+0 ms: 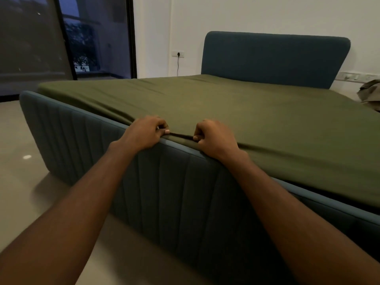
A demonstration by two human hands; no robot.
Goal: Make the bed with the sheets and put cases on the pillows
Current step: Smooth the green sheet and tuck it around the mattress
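Observation:
An olive-green sheet (236,103) covers the mattress of a bed with a blue upholstered frame (164,192) and a blue headboard (273,58). I stand at the foot of the bed. My left hand (144,133) and my right hand (213,138) are side by side at the top of the footboard. Each hand pinches the sheet's edge with curled fingers, right where the mattress meets the frame. A dark fold of sheet runs between the two hands. No pillow is clearly visible.
A heap of pale cloth (370,93) lies at the far right beside the bed. Dark glass doors (67,38) stand at the back left. A wall socket with a black cord (178,55) is left of the headboard. Pale tiled floor (20,171) lies to my left.

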